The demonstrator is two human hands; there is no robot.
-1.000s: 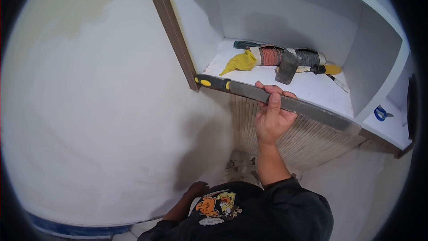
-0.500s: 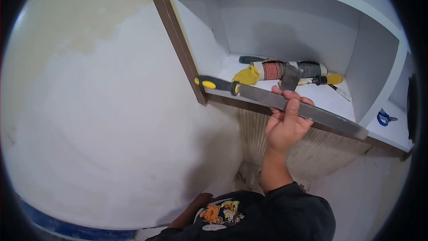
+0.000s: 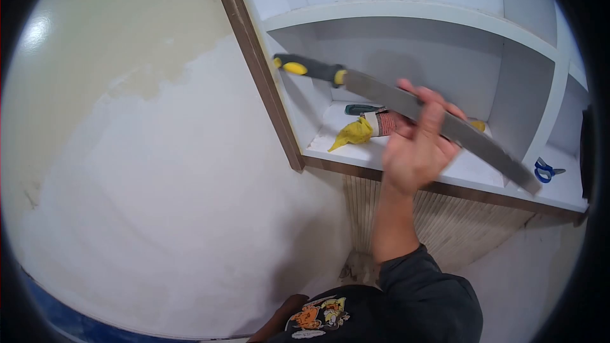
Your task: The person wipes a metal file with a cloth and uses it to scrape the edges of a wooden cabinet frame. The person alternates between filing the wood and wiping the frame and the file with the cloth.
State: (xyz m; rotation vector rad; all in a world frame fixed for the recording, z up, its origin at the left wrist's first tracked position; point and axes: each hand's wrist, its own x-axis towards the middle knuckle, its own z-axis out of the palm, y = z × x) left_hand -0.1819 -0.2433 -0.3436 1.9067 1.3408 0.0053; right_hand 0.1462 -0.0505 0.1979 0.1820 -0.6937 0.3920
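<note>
My right hand (image 3: 416,152) is closed round the blade of a long, flat metal tool (image 3: 381,92) with a black and yellow handle, held in front of the shelf. The handle points to the upper left and the blade tip to the lower right. Behind it on the shelf floor lie a yellow cloth (image 3: 354,133), a rolled bundle with a red part (image 3: 386,123) and a green-handled tool (image 3: 363,109). My hand hides much of the bundle. My left forearm (image 3: 283,316) shows at the bottom, its hand dark and its fingers hard to make out.
The white shelf unit (image 3: 406,9) has a brown upright edge (image 3: 254,57) on its left. Blue scissors (image 3: 544,170) lie in the right compartment. A patchy pale wall (image 3: 159,184) fills the left side, with ribbed panelling (image 3: 457,216) below the shelf.
The metal tool has moved up in my right hand and now covers more of the compartment. The view has shifted, with the shelf lower in it. The dark flat blade near my fingers is no longer visible.
</note>
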